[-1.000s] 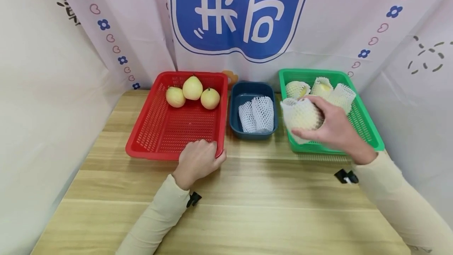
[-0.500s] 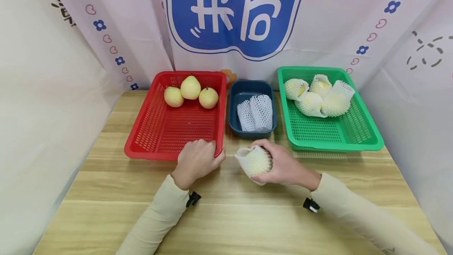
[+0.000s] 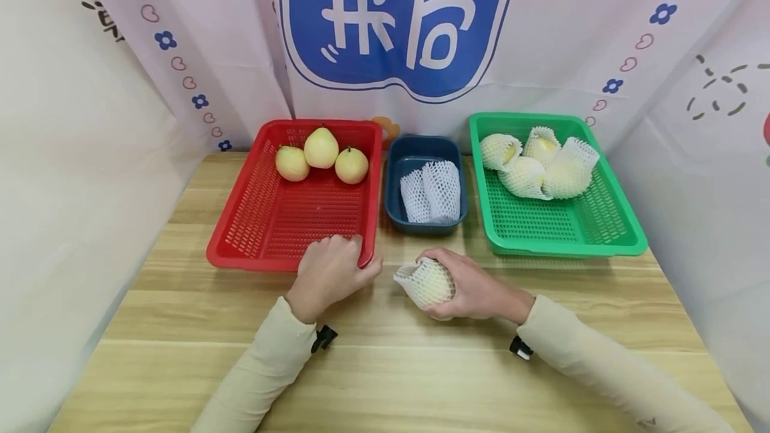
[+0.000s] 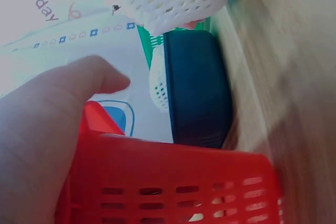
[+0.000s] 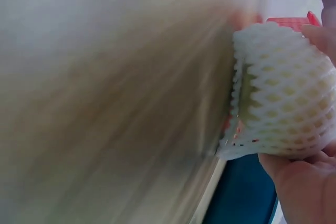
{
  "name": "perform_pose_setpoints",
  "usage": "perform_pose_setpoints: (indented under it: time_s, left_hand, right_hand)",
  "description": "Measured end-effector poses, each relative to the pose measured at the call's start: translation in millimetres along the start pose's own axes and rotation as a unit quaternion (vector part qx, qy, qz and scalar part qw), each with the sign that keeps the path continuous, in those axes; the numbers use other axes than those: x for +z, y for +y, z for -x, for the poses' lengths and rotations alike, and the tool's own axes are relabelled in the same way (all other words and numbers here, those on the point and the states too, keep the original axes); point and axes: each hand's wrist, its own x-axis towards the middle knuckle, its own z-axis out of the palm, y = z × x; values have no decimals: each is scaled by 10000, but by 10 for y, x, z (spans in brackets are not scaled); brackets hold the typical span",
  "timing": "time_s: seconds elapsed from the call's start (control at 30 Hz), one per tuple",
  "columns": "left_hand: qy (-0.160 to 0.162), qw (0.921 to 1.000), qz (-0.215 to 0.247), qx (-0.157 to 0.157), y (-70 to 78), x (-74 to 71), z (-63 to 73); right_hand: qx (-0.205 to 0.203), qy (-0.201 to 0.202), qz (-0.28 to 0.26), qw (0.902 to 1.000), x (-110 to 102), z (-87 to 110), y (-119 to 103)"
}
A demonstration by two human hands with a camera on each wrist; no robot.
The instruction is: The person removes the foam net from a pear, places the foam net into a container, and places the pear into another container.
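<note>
My right hand grips a pear in a white foam net low over the wooden table, between the two baskets and nearer me. In the right wrist view, fingers and thumb lie round the netted fruit, whose pale yellow skin shows at the net's open end. My left hand holds the near right corner of the red basket, its fingers curled over the rim and partly hidden. The left wrist view shows its thumb sticking out above that rim. Three bare yellow pears sit at the red basket's back.
A small dark blue bin with foam net sleeves stands between the baskets. To its right, the green basket contains several netted pears. A printed curtain hangs behind the table.
My right hand has lifted the netted pear out from over the green basket and brought it left and toward me, beside the left hand. The left hand stays at the red basket's corner.
</note>
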Motion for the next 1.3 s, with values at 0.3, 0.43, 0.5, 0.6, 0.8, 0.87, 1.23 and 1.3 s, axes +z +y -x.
perform_pose_setpoints:
  time_s: [0.3, 0.43, 0.5, 0.6, 0.8, 0.87, 1.23, 1.3]
  left_hand:
    - [1004, 9891, 847, 658, 199, -422, 206]
    - [833, 9694, 1786, 1463, 343, -520, 248]
    - [684, 9606, 2068, 1726, 400, -470, 247]
    - [422, 9516, 2387, 1889, 457, -304, 223]
    - [96, 9407, 2800, 1913, 500, 25, 167]
    - [93, 9410, 2822, 1865, 502, 83, 155]
    - [-217, 9554, 2420, 1680, 513, 173, 124]
    - [-295, 9565, 2404, 1626, 523, 189, 123]
  right_hand:
    - [-179, 20, 210, 9996, 5, 124, 72]
    - [-281, 48, 303, 9991, -10, 151, 79]
    - [-316, 26, 313, 9990, -15, 150, 76]
    - [-339, -51, 279, 9990, -21, 137, 69]
    - [-512, -191, 362, 9978, -13, 95, 46]
    - [-587, -245, 403, 9972, -4, 76, 34]
    - [-869, -435, 472, 9942, 33, -2, -27]
    - [-919, -441, 564, 9932, 34, -13, -37]
